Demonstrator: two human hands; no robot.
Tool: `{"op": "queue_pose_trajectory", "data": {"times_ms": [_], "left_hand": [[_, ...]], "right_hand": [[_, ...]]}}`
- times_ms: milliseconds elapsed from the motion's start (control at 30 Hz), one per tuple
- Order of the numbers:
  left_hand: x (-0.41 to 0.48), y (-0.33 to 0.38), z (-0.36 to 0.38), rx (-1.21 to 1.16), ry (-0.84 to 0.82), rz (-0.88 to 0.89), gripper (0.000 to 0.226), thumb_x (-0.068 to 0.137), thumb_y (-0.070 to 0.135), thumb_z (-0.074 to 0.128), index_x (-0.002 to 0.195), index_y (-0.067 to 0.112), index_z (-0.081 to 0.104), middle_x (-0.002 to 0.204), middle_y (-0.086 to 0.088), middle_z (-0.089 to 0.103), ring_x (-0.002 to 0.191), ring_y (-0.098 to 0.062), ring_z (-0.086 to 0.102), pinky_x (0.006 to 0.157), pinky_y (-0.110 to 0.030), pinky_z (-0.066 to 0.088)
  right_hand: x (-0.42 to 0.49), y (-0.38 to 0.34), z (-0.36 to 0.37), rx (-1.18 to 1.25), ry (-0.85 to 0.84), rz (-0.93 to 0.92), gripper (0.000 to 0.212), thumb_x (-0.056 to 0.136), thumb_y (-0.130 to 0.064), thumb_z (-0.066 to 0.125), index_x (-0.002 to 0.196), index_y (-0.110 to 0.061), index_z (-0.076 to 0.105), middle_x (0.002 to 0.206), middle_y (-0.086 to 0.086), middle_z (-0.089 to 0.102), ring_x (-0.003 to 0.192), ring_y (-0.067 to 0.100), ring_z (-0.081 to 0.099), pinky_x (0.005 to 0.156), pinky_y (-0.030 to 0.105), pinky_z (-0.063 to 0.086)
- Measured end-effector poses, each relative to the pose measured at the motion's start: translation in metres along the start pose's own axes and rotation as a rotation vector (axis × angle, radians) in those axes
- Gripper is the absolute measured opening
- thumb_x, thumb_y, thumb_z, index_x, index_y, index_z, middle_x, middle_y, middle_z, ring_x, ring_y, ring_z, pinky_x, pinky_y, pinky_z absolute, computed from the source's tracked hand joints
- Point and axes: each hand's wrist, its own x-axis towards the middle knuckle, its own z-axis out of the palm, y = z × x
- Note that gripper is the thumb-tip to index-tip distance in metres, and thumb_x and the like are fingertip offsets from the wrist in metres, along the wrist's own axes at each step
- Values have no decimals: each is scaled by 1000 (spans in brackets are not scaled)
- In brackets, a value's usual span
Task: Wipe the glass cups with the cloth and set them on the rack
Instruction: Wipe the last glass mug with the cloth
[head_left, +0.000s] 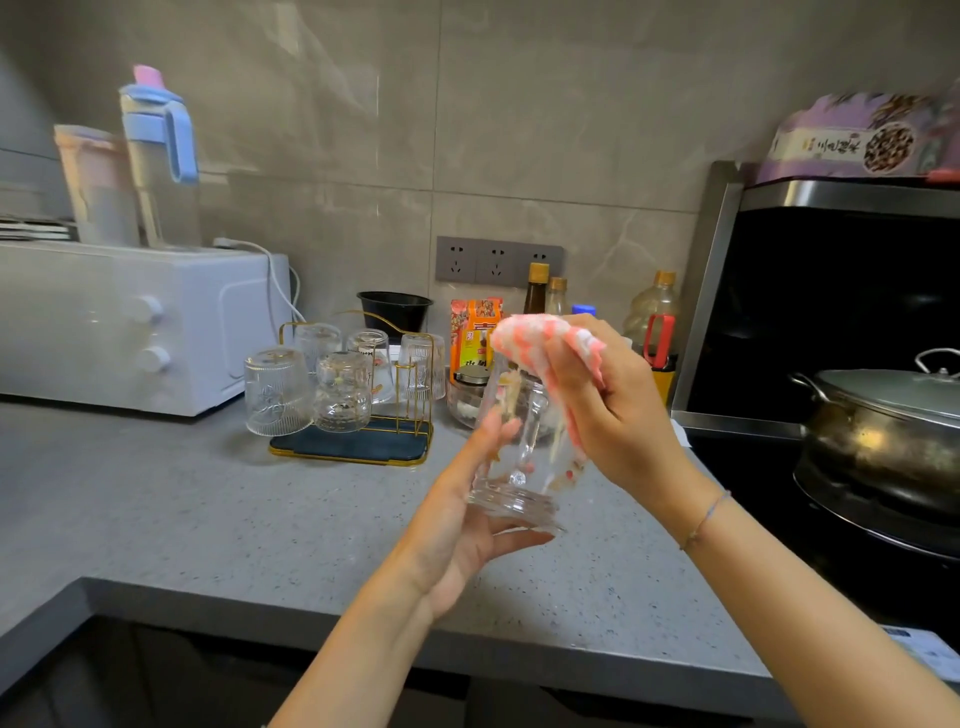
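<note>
The glass cup (514, 467) is in the air above the right part of the counter (208, 519), tilted, with its mouth up. The left hand (457, 525) grasps it low, one finger along the side and the others under the thick base. The right hand (618, 410) grips the pink and white cloth (540, 343) and pushes a part of it inside the cup. At the back edge of the counter stands the gold wire rack (353, 447) with a dark tray, and several ribbed glasses (278, 389) are on it upside down. Just right of the rack is a small lidded jar (467, 395) with something pale inside, which I cannot identify. Behind are a black bowl (395, 306), a snack packet (475, 332) and oil bottles (652, 312). A white oven (130, 322) is at the back left corner, and a covered pot (883, 426) sits on the stove beyond the right edge. The wall is of grey tiles with sockets (498, 260).
</note>
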Motion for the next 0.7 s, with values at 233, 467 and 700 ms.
{"op": "queue_pose_trajectory", "data": {"times_ms": [233, 467, 700], "left_hand": [[-1, 4, -6, -132, -31, -57, 67, 72, 64, 58, 117, 17, 69, 99, -16, 72, 81, -31, 69, 82, -48, 56], [1, 8, -10, -183, -88, 36, 64, 89, 63, 41, 123, 15, 66, 119, -16, 68, 91, -23, 70, 69, -37, 60], [0, 6, -9, -107, -64, 17, 62, 88, 60, 45, 123, 13, 64, 113, -18, 70, 93, -31, 68, 83, -46, 57]], "right_hand": [[-13, 0, -4, -218, -152, -182, 49, 102, -42, 18, 136, -23, 47, 153, 0, 33, 147, 18, 16, 120, 41, 6], [-54, -10, 14, -141, -358, -215, 46, 101, -40, 21, 135, -26, 50, 155, -6, 29, 148, 18, 12, 120, 40, 1], [-30, -6, 8, -297, -270, -286, 43, 101, -45, 20, 129, -34, 52, 153, 1, 31, 147, 19, 14, 120, 40, 2]]}}
